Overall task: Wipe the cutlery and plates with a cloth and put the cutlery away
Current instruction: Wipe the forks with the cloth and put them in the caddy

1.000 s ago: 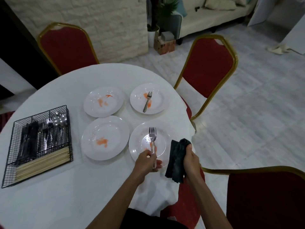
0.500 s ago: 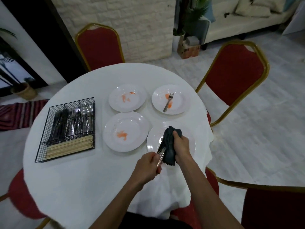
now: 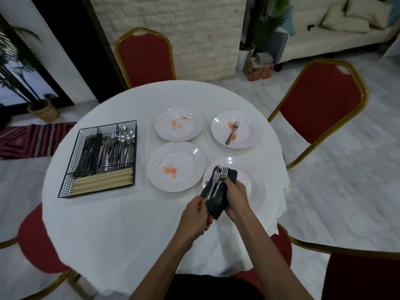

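Left hand (image 3: 195,213) grips two steel forks (image 3: 218,178) by the handles; right hand (image 3: 234,197) clamps dark cloth (image 3: 216,202) around them. Advise drawing tines fully through.

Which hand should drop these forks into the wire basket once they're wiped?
Probably the left hand: it grips the forks by their handles, nearer the wire basket. The right hand holds the cloth.

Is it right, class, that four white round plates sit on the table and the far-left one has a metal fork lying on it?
Not quite. The head view shows four white round plates, but the loose metal fork lies on the far-right plate. The far-left plate holds only orange smears.
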### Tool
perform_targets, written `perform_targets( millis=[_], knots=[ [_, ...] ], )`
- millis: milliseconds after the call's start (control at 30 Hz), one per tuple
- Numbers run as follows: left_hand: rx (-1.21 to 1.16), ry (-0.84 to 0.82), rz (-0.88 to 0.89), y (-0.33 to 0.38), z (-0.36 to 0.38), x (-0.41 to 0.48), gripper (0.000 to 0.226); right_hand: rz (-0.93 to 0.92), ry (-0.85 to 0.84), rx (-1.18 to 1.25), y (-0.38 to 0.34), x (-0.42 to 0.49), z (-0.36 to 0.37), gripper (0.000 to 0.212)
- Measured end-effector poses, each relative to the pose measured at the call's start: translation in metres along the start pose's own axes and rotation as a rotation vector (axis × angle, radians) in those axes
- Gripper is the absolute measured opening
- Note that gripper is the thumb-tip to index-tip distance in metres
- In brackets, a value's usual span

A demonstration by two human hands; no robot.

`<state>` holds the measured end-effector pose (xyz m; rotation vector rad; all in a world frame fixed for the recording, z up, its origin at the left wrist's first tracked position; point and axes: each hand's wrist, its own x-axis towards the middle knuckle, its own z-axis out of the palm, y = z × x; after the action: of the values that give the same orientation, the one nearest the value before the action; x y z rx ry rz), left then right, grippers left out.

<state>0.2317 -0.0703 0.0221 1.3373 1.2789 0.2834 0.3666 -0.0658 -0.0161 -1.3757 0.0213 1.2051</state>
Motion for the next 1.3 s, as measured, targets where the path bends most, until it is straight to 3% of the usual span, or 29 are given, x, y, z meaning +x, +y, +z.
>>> perform_targets(
  millis=[200, 367, 567, 667, 733, 900, 1033, 1300],
  knots=[
    [0.053, 0.204, 0.124, -0.003, -0.009, 0.009, 0.018, 0.065, 0.065, 0.209, -0.006, -0.004, -0.01, 0.033],
    [0.307, 0.06, 0.214, -0.005, -0.006, 0.013, 0.013, 0.042, -0.053, -0.011, -0.001, -0.01, 0.004, 0.029],
    [0.307, 0.075, 0.169, -0.004, -0.012, 0.011, 0.021, -0.088, 0.152, -0.282, -0.006, 0.0, -0.004, 0.015],
    [0.277, 0.077, 0.132, -0.005, -0.012, 0.007, 0.02, -0.068, 0.171, -0.239, -0.003, 0.004, 0.001, 0.008],
    [0.233, 0.069, 0.106, -0.005, -0.009, 0.005, 0.019, 0.008, 0.169, -0.14, -0.002, 0.004, 0.004, 0.014],
    [0.178, 0.103, 0.101, -0.003, -0.004, 0.006, 0.023, 0.108, 0.056, -0.072, -0.007, -0.003, 0.003, 0.012],
    [0.134, 0.109, 0.09, -0.002, -0.001, -0.001, 0.024, 0.014, 0.089, -0.176, -0.007, -0.003, 0.003, 0.014],
    [0.091, 0.25, 0.01, -0.008, 0.003, 0.01, 0.038, -0.283, 0.219, -0.635, 0.008, -0.008, 0.005, 0.031]
  ],
)
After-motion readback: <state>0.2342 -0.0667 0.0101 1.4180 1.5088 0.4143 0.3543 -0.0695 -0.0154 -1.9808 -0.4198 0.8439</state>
